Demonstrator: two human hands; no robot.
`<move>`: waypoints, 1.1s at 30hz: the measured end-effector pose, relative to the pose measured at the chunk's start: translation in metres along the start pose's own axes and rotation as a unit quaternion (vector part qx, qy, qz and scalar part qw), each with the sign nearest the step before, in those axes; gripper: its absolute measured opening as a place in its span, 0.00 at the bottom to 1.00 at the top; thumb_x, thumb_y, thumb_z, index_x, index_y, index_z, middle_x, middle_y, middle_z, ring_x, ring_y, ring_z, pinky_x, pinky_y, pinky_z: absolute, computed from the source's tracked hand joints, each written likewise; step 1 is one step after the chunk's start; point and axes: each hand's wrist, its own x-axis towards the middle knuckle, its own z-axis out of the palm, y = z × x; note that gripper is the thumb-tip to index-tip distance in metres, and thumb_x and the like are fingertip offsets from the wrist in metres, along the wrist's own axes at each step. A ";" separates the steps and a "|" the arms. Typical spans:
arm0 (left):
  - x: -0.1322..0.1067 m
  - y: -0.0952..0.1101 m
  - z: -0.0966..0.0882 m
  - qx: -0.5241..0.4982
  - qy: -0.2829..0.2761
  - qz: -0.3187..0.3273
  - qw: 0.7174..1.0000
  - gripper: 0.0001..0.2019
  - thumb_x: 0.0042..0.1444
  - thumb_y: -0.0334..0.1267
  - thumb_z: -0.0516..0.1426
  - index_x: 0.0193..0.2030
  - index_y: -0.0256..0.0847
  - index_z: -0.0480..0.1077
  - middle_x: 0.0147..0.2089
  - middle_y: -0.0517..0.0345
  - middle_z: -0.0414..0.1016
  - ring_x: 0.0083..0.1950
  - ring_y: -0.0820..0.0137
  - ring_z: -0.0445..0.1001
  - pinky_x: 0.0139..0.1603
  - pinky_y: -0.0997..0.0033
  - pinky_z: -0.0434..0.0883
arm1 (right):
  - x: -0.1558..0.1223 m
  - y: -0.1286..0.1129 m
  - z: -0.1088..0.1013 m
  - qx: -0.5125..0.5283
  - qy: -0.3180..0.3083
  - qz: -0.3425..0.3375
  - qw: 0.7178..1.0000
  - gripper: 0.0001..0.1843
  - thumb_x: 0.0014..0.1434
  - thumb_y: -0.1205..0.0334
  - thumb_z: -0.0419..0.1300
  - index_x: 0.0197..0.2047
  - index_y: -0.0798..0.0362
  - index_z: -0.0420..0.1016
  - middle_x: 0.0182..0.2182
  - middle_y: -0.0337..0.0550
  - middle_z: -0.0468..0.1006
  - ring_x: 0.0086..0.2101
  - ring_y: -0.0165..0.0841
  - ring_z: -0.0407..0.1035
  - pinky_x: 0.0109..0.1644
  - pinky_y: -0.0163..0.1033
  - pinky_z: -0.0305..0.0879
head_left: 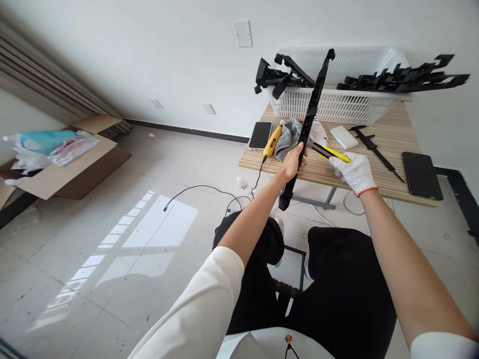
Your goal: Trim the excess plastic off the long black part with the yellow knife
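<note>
One cardboard box [93,172] way off left, then a big stretch of floor [209,229], so loads of elbow room that side. Bare left hand [294,162] is wrapped round a long black strip [313,102], tilted, low end poking past the table [397,144]'s front edge. Next, the gloved right hand [358,172] grips a yellow-and-black cutter [337,153], tip right at the strip; can't tell if it's touching. I'd call this piece mid-job. More black parts [404,80] sit in the white basket [329,105]; no clue which are finished. Right side's tighter: caliper [374,148], then phone [422,174] near the edge.
</note>
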 end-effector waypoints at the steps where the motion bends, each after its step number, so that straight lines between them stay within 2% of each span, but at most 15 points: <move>1: 0.001 -0.002 -0.001 -0.005 0.002 0.000 1.000 0.25 0.63 0.64 0.48 0.31 0.43 0.59 0.20 0.66 0.53 0.18 0.79 0.49 0.20 0.76 0.47 | -0.001 -0.001 0.000 -0.006 -0.001 0.000 1.000 0.18 0.53 0.45 0.66 0.26 0.51 0.73 0.14 0.38 0.70 0.14 0.29 0.61 0.15 0.34 0.54; 5: 0.001 -0.005 -0.002 -0.017 0.014 -0.012 1.000 0.20 0.65 0.57 0.46 0.32 0.43 0.59 0.21 0.67 0.53 0.17 0.78 0.49 0.19 0.77 0.48 | -0.004 -0.013 0.000 0.052 -0.012 0.062 0.997 0.17 0.52 0.46 0.66 0.28 0.51 0.73 0.13 0.37 0.69 0.13 0.28 0.60 0.14 0.33 0.52; 10: 0.001 -0.006 -0.003 -0.041 0.011 -0.002 0.999 0.17 0.64 0.53 0.47 0.32 0.43 0.59 0.20 0.66 0.54 0.17 0.79 0.49 0.19 0.77 0.48 | -0.011 -0.024 -0.002 0.117 -0.048 0.138 0.982 0.17 0.52 0.47 0.67 0.28 0.52 0.74 0.12 0.37 0.68 0.11 0.28 0.57 0.11 0.32 0.48; 13: 0.001 -0.006 -0.004 -0.053 0.013 0.010 0.998 0.16 0.64 0.50 0.47 0.31 0.42 0.59 0.20 0.67 0.54 0.16 0.79 0.49 0.18 0.78 0.48 | -0.019 -0.026 -0.001 0.121 -0.083 0.139 0.979 0.19 0.54 0.45 0.66 0.29 0.53 0.75 0.12 0.37 0.68 0.11 0.27 0.57 0.11 0.32 0.50; 20: 0.000 -0.004 -0.002 -0.071 0.018 -0.008 0.997 0.13 0.65 0.45 0.47 0.32 0.42 0.61 0.19 0.68 0.55 0.15 0.79 0.50 0.16 0.81 0.50 | -0.028 -0.029 0.000 0.164 -0.110 0.121 0.973 0.19 0.58 0.45 0.63 0.32 0.55 0.74 0.13 0.37 0.69 0.12 0.26 0.58 0.12 0.30 0.52; 27: -0.003 -0.002 0.000 -0.081 0.012 -0.008 0.997 0.13 0.66 0.43 0.46 0.31 0.42 0.60 0.18 0.68 0.55 0.15 0.79 0.50 0.16 0.81 0.50 | -0.026 -0.034 -0.003 0.185 -0.157 0.159 0.957 0.21 0.55 0.42 0.65 0.32 0.54 0.72 0.12 0.36 0.67 0.11 0.25 0.56 0.11 0.29 0.48; 33: -0.003 -0.001 0.002 -0.066 0.031 -0.013 0.997 0.11 0.65 0.42 0.48 0.32 0.42 0.61 0.18 0.69 0.55 0.14 0.79 0.49 0.16 0.81 0.49 | -0.026 -0.034 -0.001 0.193 -0.154 0.157 0.956 0.22 0.54 0.42 0.66 0.31 0.53 0.70 0.13 0.36 0.69 0.11 0.25 0.57 0.11 0.29 0.49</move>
